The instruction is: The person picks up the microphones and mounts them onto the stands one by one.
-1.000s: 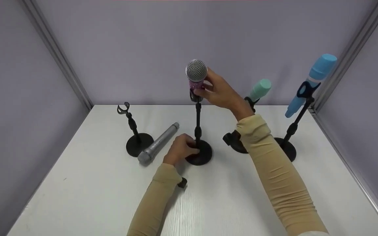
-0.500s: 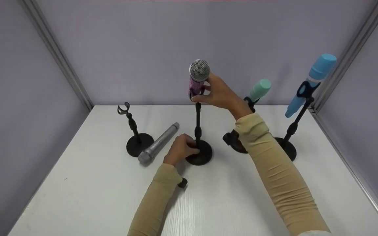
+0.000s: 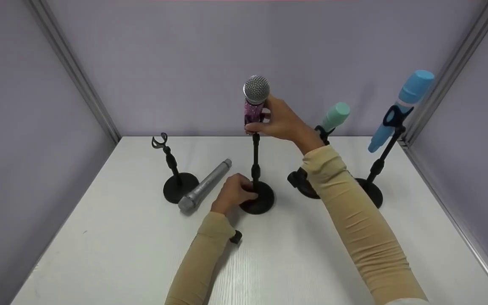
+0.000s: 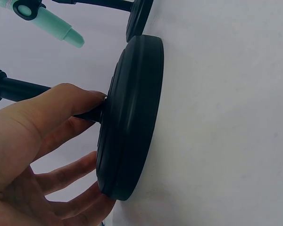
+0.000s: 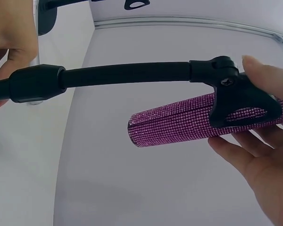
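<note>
In the head view a pink, glittery microphone [image 3: 254, 111] with a silver mesh head sits in the clip of the middle black stand [image 3: 256, 159]. My right hand [image 3: 285, 120] grips it at the clip from the right. The right wrist view shows the rhinestone-covered body [image 5: 172, 121] passing through the black clip [image 5: 221, 106], thumb on one side and fingers on the other. Down at the stand's round base [image 4: 132, 117], my left hand [image 3: 232, 194] holds the foot of the pole between thumb and fingers, other fingertips touching the base's edge.
A silver microphone [image 3: 205, 186] lies on the white table beside a small stand [image 3: 178, 182] with a bare clip. On the right, a mint microphone [image 3: 336, 115] and a blue microphone [image 3: 413, 91] rest in stands, the mint one's partly behind my right arm. Grey walls enclose the table.
The pink microphone's head has shifted slightly right, and its tilt has changed a little. My right thumb has slid down and left toward the clip. The left hand stays put on the stand.
</note>
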`<state>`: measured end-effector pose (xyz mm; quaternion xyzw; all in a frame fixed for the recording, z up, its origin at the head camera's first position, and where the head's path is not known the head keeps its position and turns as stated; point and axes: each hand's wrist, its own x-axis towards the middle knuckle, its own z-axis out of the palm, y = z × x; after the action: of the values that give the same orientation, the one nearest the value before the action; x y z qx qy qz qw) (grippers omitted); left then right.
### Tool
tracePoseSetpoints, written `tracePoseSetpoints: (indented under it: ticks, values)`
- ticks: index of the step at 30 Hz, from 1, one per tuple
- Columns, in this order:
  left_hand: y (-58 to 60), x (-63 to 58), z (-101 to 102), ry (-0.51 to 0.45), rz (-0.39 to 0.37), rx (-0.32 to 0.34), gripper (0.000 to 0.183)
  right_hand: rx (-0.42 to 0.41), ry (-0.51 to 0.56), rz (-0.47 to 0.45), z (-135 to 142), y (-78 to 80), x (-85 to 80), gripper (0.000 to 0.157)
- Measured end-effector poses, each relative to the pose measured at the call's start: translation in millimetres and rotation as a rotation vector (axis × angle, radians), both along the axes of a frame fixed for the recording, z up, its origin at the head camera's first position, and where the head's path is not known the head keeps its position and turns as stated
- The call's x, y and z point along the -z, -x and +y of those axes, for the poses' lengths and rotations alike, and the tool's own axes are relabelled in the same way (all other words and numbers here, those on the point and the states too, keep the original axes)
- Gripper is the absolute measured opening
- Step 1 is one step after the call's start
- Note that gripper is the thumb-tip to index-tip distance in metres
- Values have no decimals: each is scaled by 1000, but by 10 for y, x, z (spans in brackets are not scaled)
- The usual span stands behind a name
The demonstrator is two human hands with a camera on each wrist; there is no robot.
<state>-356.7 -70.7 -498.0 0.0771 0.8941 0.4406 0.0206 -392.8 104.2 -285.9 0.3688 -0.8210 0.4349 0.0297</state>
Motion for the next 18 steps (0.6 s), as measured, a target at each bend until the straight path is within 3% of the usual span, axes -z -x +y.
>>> tracePoseSetpoints:
  ticks: [18]
  values:
    - [3, 26, -50, -2, 32, 29, 23, 46, -57, -26, -44, 18, -11, 56]
